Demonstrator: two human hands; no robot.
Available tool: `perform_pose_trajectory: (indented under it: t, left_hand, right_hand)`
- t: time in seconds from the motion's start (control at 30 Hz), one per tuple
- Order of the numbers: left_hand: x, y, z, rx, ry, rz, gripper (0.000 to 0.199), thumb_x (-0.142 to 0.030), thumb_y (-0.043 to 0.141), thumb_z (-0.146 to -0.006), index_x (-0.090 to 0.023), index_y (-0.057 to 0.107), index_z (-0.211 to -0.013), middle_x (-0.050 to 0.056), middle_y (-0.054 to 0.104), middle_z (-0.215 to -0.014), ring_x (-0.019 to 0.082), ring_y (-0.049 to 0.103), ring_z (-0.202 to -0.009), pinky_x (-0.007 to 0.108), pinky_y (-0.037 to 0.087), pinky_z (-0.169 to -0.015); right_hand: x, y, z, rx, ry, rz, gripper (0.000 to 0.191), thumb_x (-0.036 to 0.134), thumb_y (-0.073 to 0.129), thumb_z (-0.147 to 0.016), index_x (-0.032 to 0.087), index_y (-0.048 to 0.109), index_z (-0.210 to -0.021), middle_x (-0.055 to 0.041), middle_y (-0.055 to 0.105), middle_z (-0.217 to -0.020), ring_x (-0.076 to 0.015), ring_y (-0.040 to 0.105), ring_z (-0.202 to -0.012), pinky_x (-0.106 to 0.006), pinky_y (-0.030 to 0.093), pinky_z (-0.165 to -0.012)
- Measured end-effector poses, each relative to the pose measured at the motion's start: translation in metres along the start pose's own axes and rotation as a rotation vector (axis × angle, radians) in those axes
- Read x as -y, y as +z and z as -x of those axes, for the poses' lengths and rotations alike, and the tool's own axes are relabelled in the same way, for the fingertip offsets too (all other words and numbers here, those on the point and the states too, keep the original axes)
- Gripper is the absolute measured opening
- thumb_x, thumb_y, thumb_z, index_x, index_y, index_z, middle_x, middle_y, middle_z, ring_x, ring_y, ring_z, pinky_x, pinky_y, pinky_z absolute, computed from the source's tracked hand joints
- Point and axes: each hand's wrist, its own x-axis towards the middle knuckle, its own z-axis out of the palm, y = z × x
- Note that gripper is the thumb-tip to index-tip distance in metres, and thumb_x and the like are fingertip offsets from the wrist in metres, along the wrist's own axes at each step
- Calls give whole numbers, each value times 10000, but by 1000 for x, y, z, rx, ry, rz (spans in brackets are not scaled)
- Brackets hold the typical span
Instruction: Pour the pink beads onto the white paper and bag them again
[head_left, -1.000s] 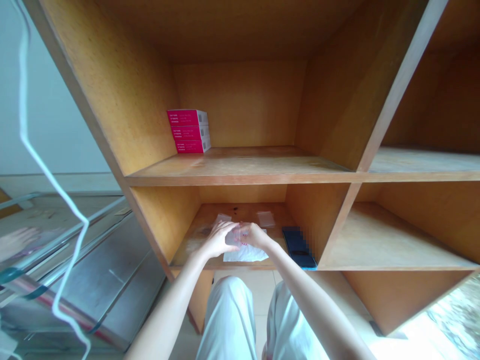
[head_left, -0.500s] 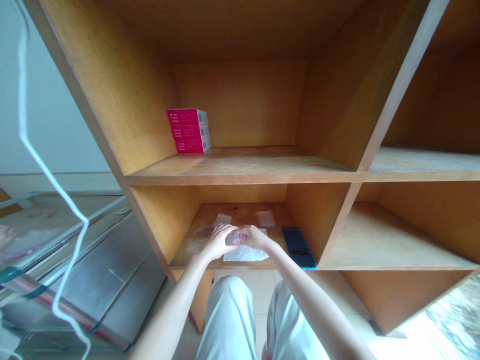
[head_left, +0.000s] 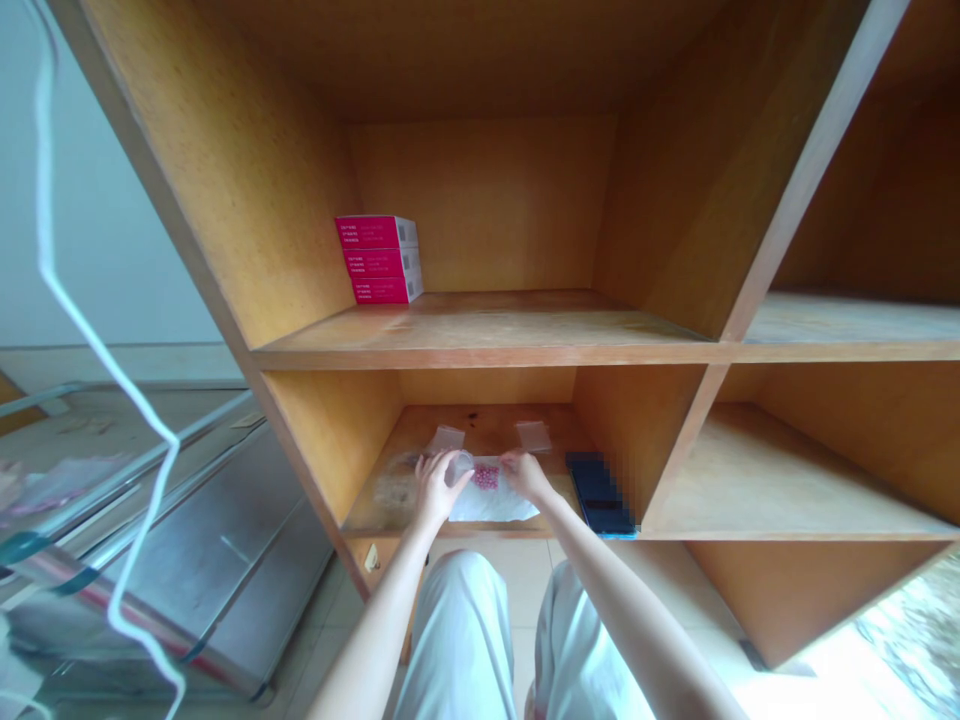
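Observation:
My left hand (head_left: 437,489) grips a small transparent plastic cup (head_left: 461,467) at the left of a white paper sheet (head_left: 495,506). My right hand (head_left: 526,477) rests at the sheet's right part, with nothing visible in its fingers. Between the hands, a small pink patch (head_left: 486,477) lies on the sheet. Two small translucent squares (head_left: 448,438) (head_left: 533,435) lie behind the hands on the wooden shelf board (head_left: 394,490). A dark phone (head_left: 598,495), partly blurred out, lies to the right of my right hand.
Above, three stacked magenta boxes (head_left: 379,260) stand on the upper shelf (head_left: 480,345). Wooden dividers (head_left: 637,440) flank this compartment. A white cable (head_left: 45,200) hangs at the left, over a steel-framed surface (head_left: 172,560). My pale trousers (head_left: 457,640) fill the bottom.
My hands have drawn apart. The left hand has taken the transparent cup leftward, and the right hand has shifted right, leaving the pink patch visible between them.

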Motion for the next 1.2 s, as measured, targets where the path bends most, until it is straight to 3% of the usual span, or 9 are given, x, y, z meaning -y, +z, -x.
perform_pose_trajectory:
  t: [0.2, 0.43, 0.77, 1.2]
  left_hand:
    - [9, 21, 13, -33, -13, 109, 376, -359, 477, -803, -197, 418, -1137, 118, 526, -1155, 225, 455, -1133, 393, 370, -925]
    - [24, 37, 19, 37, -98, 169, 456, -397, 439, -813, -140, 347, -1179, 162, 486, -1172, 232, 471, -1112, 410, 383, -921]
    - [29, 39, 21, 108, -164, 233, 517, -415, 429, -812, -152, 287, -1233, 173, 422, -1259, 242, 411, -1182, 427, 337, -968]
    - [24, 35, 20, 128, -188, 228, 490, -431, 427, -808, -160, 321, -1202, 160, 461, -1216, 238, 445, -1148, 423, 362, -943]
  right_hand:
    - [1, 1, -3, 84, 7, 293, 251, 107, 423, -776, 139, 632, -642, -68, 639, -739, -146, 557, -686, -215, 374, -639]
    - [0, 5, -9, 155, 67, 342, 254, 74, 426, -756, 145, 670, -767, -84, 662, -859, -160, 576, -749, -205, 369, -644]
    - [-7, 10, -15, 196, 94, 359, 277, 57, 445, -731, 159, 681, -835, -82, 670, -908, -175, 588, -820, -204, 380, -679]
    - [-3, 10, -14, 169, 122, 356, 200, 114, 483, -739, 149, 678, -765, -109, 672, -833, -200, 606, -713, -233, 375, -589]
